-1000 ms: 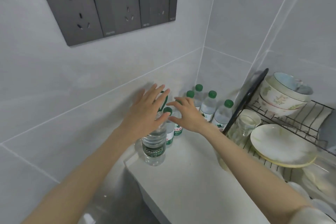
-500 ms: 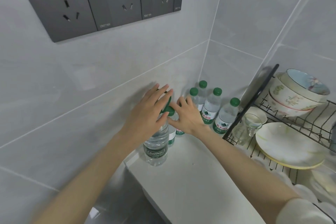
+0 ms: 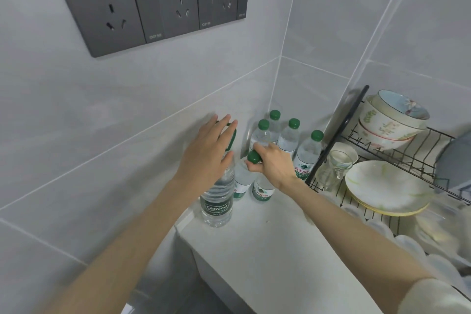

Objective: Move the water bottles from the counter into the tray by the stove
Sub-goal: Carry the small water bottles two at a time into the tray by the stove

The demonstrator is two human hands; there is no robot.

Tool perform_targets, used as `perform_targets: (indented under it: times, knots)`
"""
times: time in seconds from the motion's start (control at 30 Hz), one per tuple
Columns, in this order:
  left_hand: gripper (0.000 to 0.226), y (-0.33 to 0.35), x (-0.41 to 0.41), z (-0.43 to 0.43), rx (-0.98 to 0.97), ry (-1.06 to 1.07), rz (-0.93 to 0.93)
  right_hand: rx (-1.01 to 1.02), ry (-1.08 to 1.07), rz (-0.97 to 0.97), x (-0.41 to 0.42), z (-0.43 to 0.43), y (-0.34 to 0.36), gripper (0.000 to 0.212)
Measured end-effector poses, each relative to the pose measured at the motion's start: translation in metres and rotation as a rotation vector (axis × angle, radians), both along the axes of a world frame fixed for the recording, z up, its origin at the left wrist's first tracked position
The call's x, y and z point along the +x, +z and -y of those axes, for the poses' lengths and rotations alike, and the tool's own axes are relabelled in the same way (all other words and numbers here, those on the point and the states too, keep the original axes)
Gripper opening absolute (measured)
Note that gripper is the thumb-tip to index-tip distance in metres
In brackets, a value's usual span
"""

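The left hand (image 3: 206, 158) lies spread over the top of the big bottle (image 3: 216, 201), fingers straight across its green handle (image 3: 230, 139) and curled round nothing. That bottle stands upright at the left end of the worktop (image 3: 275, 250). Just right of it, the right hand (image 3: 276, 164) pinches a small bottle (image 3: 242, 180) at its green cap (image 3: 253, 157), with a second one touching alongside. Further right of the big bottle and behind it, four more bottles (image 3: 288, 137) crowd the corner, beside a dish rack (image 3: 339, 135). Every bottle stands with its long axis vertical, directly beneath or beyond the hands, so a straight lift should do. The right hand is nearer the small ones. I see no tray or stove.
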State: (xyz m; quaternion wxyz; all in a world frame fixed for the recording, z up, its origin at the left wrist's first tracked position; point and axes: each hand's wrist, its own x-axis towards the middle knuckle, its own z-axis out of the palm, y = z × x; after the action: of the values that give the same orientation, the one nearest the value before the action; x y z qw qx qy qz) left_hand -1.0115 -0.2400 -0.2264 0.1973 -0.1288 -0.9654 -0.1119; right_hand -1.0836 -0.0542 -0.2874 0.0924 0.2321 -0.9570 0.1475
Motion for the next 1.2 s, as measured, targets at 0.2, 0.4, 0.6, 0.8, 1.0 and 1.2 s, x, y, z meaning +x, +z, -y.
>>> perform_targets:
  times: [0.2,0.4,0.6,0.8,1.0,1.2]
  knots:
    - [0.06,0.002,0.004,-0.001,-0.134,0.017,-0.061,0.014,-0.117,0.009,0.03,-0.029,0.009,0.04]
    - [0.058,-0.002,0.012,-0.025,-0.139,-0.119,-0.206,0.126,-0.175,0.014,0.067,-0.062,0.011,0.042]
    - [0.052,-0.018,0.027,-0.059,-0.021,-0.288,-0.156,0.11,-0.255,0.023,0.094,-0.083,0.004,0.042]
    - [0.058,-0.039,0.039,-0.062,0.066,-0.293,0.146,0.076,-0.3,0.057,0.102,-0.087,0.005,0.047]
    - [0.07,-0.066,0.035,-0.069,0.177,-0.269,0.55,0.076,-0.303,0.128,0.105,-0.082,0.006,0.051]
    - [0.086,-0.114,0.017,-0.086,0.376,-0.25,0.798,0.096,-0.259,0.115,0.106,-0.084,0.002,0.052]
